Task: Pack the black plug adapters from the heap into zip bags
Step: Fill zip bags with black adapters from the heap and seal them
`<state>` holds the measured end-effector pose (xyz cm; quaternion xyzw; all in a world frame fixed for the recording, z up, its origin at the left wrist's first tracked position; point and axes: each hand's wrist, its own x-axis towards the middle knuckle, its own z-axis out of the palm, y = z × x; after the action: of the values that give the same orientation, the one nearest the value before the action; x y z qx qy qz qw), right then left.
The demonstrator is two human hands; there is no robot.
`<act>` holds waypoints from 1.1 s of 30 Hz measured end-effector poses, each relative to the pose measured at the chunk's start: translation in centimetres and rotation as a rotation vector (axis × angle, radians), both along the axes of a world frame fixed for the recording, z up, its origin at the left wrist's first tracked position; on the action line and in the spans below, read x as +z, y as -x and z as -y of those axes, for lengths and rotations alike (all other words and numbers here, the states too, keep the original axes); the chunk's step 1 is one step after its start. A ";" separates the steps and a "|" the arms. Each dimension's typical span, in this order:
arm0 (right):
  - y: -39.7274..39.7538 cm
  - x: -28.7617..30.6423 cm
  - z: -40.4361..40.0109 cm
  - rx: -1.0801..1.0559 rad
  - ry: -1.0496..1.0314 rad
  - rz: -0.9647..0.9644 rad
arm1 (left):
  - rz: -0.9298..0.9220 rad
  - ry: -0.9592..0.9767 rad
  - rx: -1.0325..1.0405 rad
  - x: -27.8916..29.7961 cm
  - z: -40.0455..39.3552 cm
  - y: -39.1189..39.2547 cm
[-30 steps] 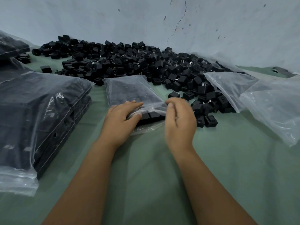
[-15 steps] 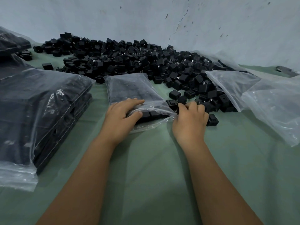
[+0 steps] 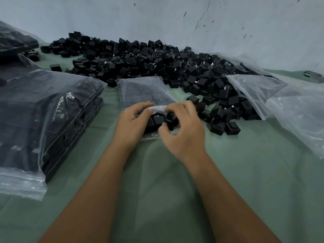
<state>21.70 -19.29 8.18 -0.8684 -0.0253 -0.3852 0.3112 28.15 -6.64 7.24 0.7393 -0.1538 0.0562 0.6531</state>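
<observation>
Hands (image 3: 157, 123) curl at zip bag (image 3: 142, 92) mouth.

Adapters (image 3: 175, 67): matt black plastic, some with small bright metal prongs. Zip bag (image 3: 140, 92): thin clear plastic film, glossy, creased. Filled bags (image 3: 52, 106): same film, shiny highlights. Cloth (image 3: 254, 172): green, matt, softly wrinkled. Wall (image 3: 175, 20): pale, rough, cracked.

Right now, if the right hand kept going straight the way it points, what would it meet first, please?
Probably the open mouth of the zip bag: the right hand, holding an adapter, points at it, though depth is unclear.
</observation>
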 end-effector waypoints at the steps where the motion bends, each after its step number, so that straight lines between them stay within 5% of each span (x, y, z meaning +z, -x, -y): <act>1: -0.1 -0.2 -0.6 0.012 0.027 -0.025 | 0.001 0.005 0.001 0.1 0.0 0.0; 11: -1.1 -1.2 -0.4 -0.201 0.100 -0.183 | 0.009 -0.040 0.043 0.1 0.4 0.4; 19: -0.9 -1.1 -0.5 -0.093 0.089 -0.183 | 0.048 -0.100 0.013 0.0 0.1 0.3; 24: -0.3 -0.8 -1.1 -0.123 0.329 -0.162 | 0.069 -0.122 0.018 -0.1 0.0 0.1; 33: -0.6 -0.9 -0.8 -0.064 0.328 -0.326 | 0.080 -0.092 0.040 0.0 0.0 0.1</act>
<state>22.26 -18.45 7.28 -0.9585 -0.0096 -0.2401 0.1534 28.03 -6.69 7.20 0.7687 -0.1674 0.0917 0.6105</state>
